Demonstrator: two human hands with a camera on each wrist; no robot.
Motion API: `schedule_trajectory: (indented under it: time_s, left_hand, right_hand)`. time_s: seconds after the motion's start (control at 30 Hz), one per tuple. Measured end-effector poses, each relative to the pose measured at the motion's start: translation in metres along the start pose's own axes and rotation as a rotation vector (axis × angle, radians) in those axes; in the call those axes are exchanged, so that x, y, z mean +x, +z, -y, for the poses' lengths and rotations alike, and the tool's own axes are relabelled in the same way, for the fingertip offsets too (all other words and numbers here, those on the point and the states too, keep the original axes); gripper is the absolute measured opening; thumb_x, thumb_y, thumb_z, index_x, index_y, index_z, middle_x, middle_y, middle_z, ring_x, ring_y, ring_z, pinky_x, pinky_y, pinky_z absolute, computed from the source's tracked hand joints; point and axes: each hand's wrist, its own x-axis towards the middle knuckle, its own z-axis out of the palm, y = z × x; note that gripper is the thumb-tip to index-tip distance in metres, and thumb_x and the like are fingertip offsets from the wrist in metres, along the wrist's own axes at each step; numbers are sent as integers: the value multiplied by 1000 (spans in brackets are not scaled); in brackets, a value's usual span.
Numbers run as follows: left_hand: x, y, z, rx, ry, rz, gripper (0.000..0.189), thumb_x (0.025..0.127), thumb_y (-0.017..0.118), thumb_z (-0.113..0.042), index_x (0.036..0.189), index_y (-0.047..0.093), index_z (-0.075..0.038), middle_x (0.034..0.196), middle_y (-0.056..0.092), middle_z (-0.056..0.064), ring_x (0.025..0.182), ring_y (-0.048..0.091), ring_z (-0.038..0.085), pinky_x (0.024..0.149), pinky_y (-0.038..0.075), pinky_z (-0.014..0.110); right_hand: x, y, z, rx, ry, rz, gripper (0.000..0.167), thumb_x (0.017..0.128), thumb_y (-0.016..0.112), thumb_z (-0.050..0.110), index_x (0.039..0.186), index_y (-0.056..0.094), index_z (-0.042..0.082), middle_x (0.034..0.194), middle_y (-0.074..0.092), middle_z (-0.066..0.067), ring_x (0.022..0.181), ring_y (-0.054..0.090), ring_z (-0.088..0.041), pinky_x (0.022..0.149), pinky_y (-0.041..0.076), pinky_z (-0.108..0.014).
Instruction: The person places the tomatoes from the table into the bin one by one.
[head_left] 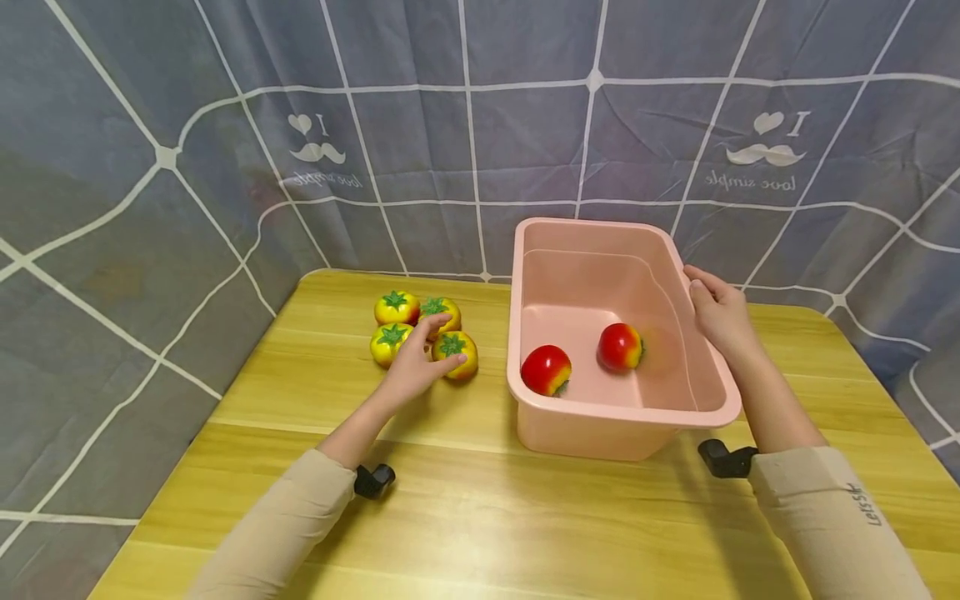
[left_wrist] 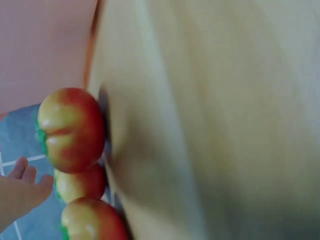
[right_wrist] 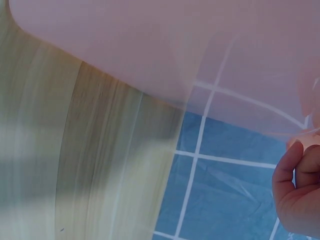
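Note:
Several yellow-and-red toy fruits with green leafy tops, tomato- or persimmon-like, sit close together on the left of the table. My left hand reaches over them, thumb and fingers spread above the nearest right fruit. The left wrist view shows the hand beside the green-topped side of a fruit, with a gap between. My right hand grips the right rim of a pink plastic bin, which looks tilted. Inside it lie two red fruits, one at the front left and another toward the right.
A light wooden table carries the bin and fruits. Behind it and along the left hangs a grey-blue curtain with white grid lines. Black wrist mounts stick out by both sleeves.

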Motion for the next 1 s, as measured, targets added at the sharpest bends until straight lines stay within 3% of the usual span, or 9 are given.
schedule_trajectory:
  time_s: [0.33, 0.53, 0.73, 0.9, 1.0]
  left_hand:
    - [2, 16, 17, -23, -60, -71, 66, 80, 74, -11, 135, 37, -1, 136, 40, 21, 126, 38, 30, 107, 27, 43]
    - [3, 22, 21, -2, -87, -92, 70, 78, 75, -10, 136, 36, -1, 136, 39, 22, 125, 38, 32, 107, 27, 44]
    - [5, 22, 24, 30, -97, -93, 72, 77, 76, -11, 136, 36, -2, 137, 39, 20, 126, 38, 32, 107, 27, 44]
    - [7, 23, 25, 33, -104, -92, 75, 74, 79, -10, 136, 37, 0, 135, 42, 20, 125, 40, 31, 107, 28, 43]
    - [7, 23, 24, 72, -100, -77, 75, 74, 80, -12, 135, 39, 1, 134, 43, 20, 124, 40, 32, 106, 29, 43]
  right_hand:
    - [1, 0, 0, -8, 16, 11, 50, 101, 29, 31, 143, 34, 4, 140, 38, -22, 120, 45, -32, 73, 38, -3]
    - [1, -1, 0, -23, 20, 17, 51, 101, 29, 32, 144, 33, 5, 141, 38, -21, 122, 42, -35, 81, 41, -13]
    - [1, -1, 0, -27, 23, 8, 50, 101, 28, 31, 143, 34, 5, 140, 40, -21, 120, 44, -34, 78, 40, -10]
    - [1, -1, 1, -34, 25, 18, 51, 101, 28, 32, 144, 33, 6, 141, 39, -21, 122, 43, -35, 89, 43, -22]
    - [2, -1, 1, -34, 23, 19, 51, 101, 28, 32, 144, 33, 5, 141, 39, -21, 121, 43, -36, 86, 43, -17]
